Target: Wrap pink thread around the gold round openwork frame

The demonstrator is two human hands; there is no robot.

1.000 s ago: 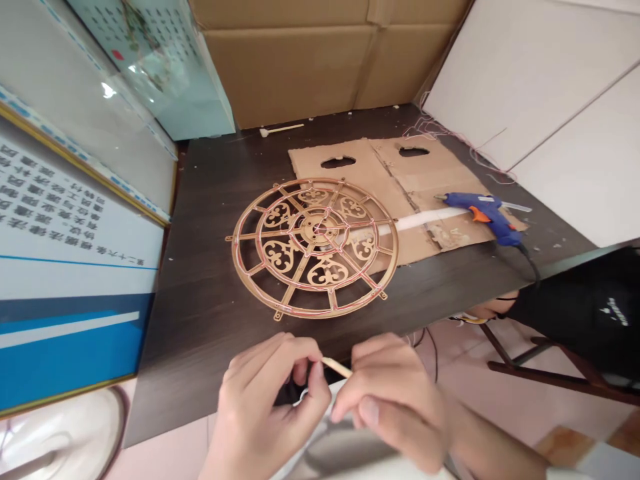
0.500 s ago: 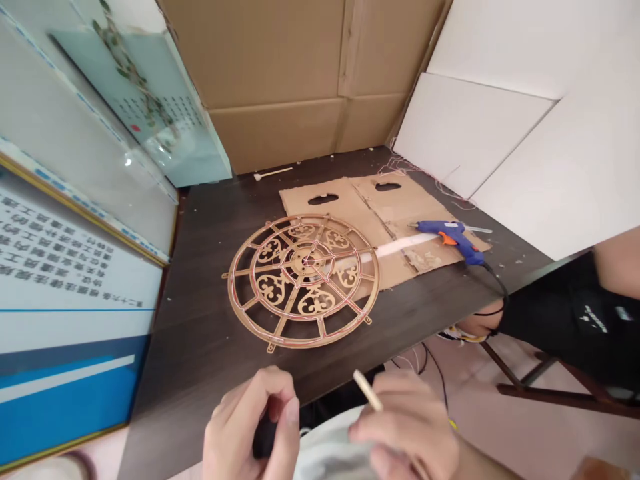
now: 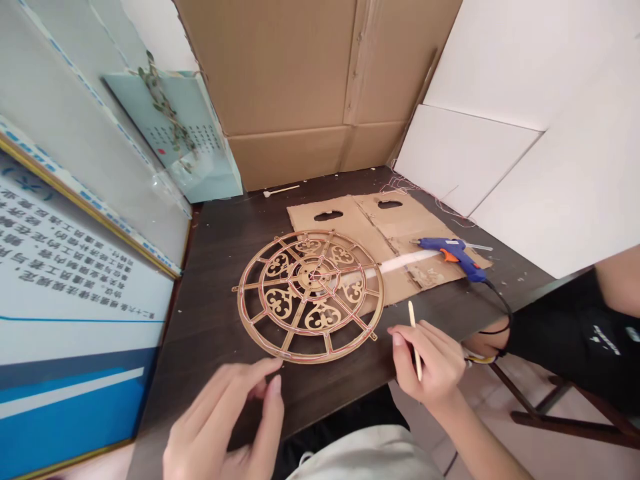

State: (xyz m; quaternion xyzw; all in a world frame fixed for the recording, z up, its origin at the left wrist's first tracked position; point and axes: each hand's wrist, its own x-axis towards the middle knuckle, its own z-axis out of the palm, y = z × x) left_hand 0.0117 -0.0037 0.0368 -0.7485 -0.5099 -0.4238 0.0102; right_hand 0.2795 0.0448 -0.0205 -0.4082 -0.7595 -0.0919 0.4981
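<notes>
A round openwork wooden wheel (image 3: 295, 331), with scroll-shaped cut-outs and thin red and white wire along its rings and spokes, lies on the dark table. My left hand (image 3: 225, 413) is at its near rim, thumb and index finger apart. The index fingertip covers the spot where a small tab would stick out; whether it touches the rim I cannot tell. To the right of the wheel, my right hand (image 3: 433, 360) holds a thin pale wooden stick (image 3: 411, 313) between its fingers, tip up. This hand is clear of the wheel.
A flattened cardboard piece (image 3: 365, 220) lies under the wheel's far side. On it rests a blue glue gun (image 3: 457, 253), its cord running off the right edge. Another small stick (image 3: 283, 191) lies at the back. Cardboard and white panels wall the table. A person's dark-clothed leg (image 3: 565, 327) is at right.
Both hands have moved forward from the table's front edge. My left hand has reached the wheel's near rim and spread its fingers. The stick in my right hand now points more upright.
</notes>
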